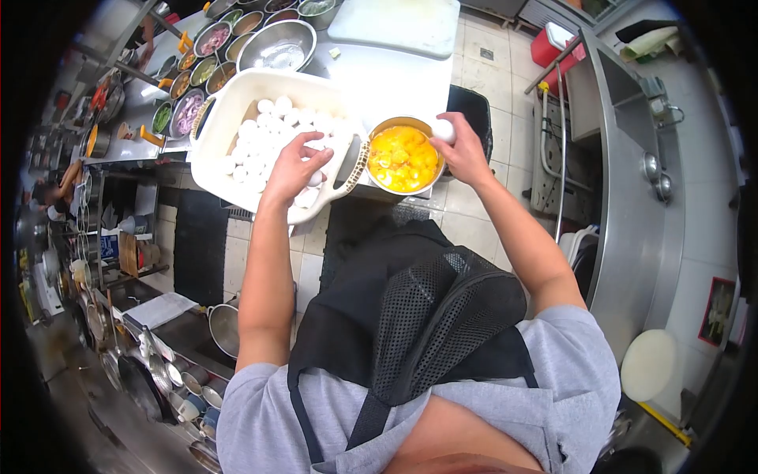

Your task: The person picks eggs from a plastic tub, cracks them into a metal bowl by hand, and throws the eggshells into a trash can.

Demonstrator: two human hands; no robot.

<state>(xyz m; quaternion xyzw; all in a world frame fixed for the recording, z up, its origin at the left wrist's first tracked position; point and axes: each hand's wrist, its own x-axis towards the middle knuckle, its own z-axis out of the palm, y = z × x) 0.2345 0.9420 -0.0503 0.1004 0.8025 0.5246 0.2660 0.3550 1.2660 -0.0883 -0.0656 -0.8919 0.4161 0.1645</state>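
My right hand (461,146) grips a white egg (444,130) at the right rim of a metal bowl (373,177). Many cracked eggs with bright orange yolks (403,160) fill that bowl. Over a large white plastic basin (219,174), my left hand (298,167) reaches in with its thumb and forefinger apart and curved. Whole white eggs (264,146) are piled in the basin, several right around my left fingers. One egg (316,179) shows just below my left thumb; it seems to lie beside the hand rather than in its grip.
Behind the basin stand an empty metal bowl (278,47) and small bowls of chopped ingredients (189,110). A white cutting board (395,25) lies at the back of the table. Below the table's right edge is a black bin (471,118). A steel counter (624,237) runs along the right.
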